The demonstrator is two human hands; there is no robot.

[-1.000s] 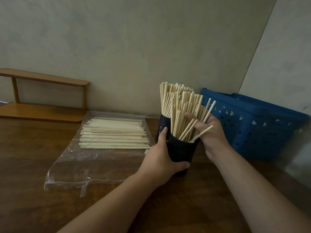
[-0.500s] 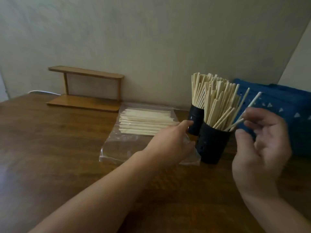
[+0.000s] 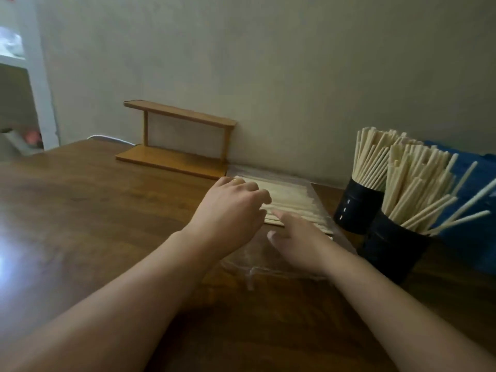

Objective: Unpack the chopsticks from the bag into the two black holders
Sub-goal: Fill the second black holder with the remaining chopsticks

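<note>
- A clear plastic bag [image 3: 281, 253] lies flat on the brown table [image 3: 94, 224], near the far wall.
- Pale chopsticks [image 3: 292, 200] lie flat in the far part of the bag, side by side in a neat pile.
- The left hand [image 3: 230, 210] is over the left end of the pile. Its fingers are bent down toward the chopsticks. I cannot tell if they hold any, because the picture is blurry there.
- The right hand [image 3: 298, 240] lies low on the bag, just near the pile. Its fingers are straight and a little spread, and they point to the far left. It holds nothing.
- The two hands are close beside each other.
- Two black holders stand on the right side of the table, right of the bag. The far holder [image 3: 354, 208] and the near holder [image 3: 394, 248] are just beside each other.
- Both holders are full of chopsticks that stand up. In the near holder a few sticks [image 3: 456, 224] lean out to the right.
- A blue basket [image 3: 477, 183] sits behind the holders at the right edge.
- A small wooden shelf [image 3: 177, 140] stands by the wall, left of the bag.
</note>
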